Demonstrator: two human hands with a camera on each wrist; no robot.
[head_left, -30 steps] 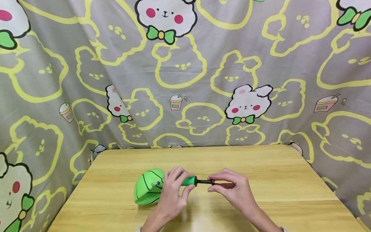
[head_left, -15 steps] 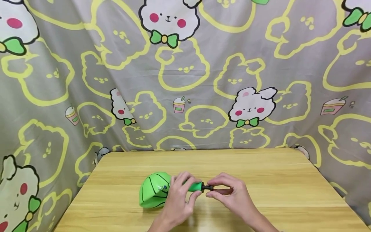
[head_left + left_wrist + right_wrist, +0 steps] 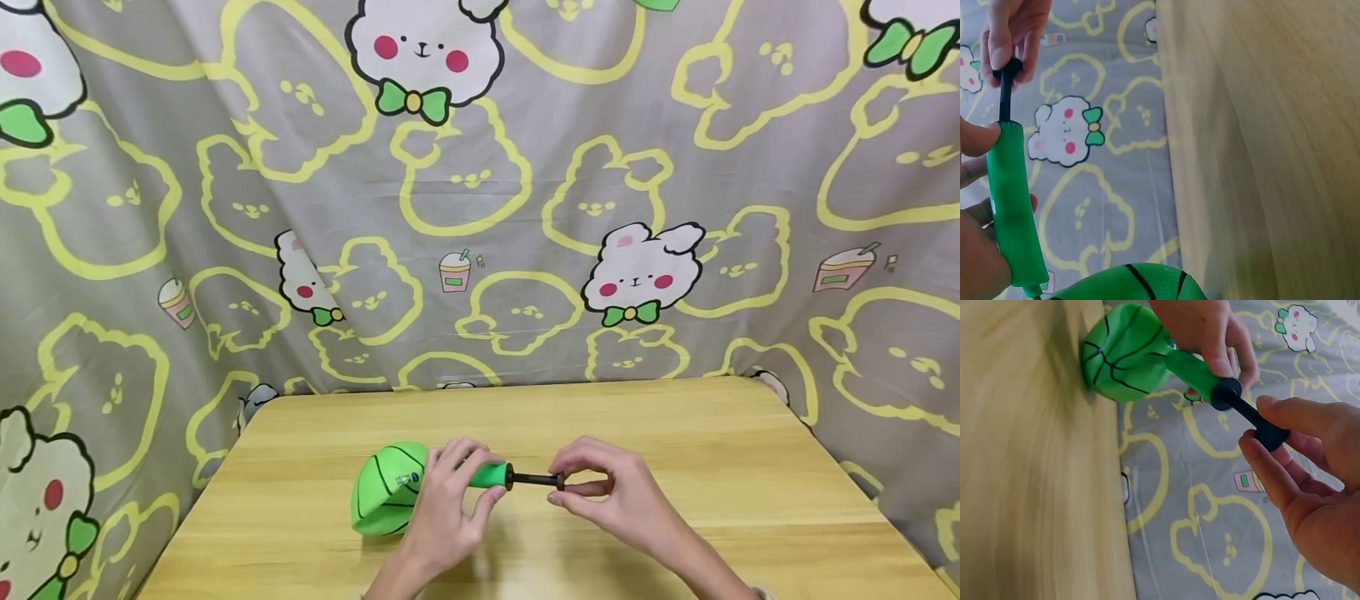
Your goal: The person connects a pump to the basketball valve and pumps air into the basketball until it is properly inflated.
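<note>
A small green hand pump with a black plunger rod joins a green ball marked with black lines. The ball looks partly deflated, with a dented side in the head view. My left hand grips the pump's green barrel, fingers on top and thumb in front. My right hand pinches the round black handle at the rod's end between thumb and fingers. A length of rod shows between barrel and handle. The pump's thin tip points into the ball in the left wrist view.
A light wood table lies under the hands, and the ball sits on its left half. A grey curtain with cartoon prints hangs behind it and along both sides.
My right hand pushed the plunger left toward the barrel half a second ago, then drew it back right, so more rod shows now. The left hand keeps its grip on the barrel.
</note>
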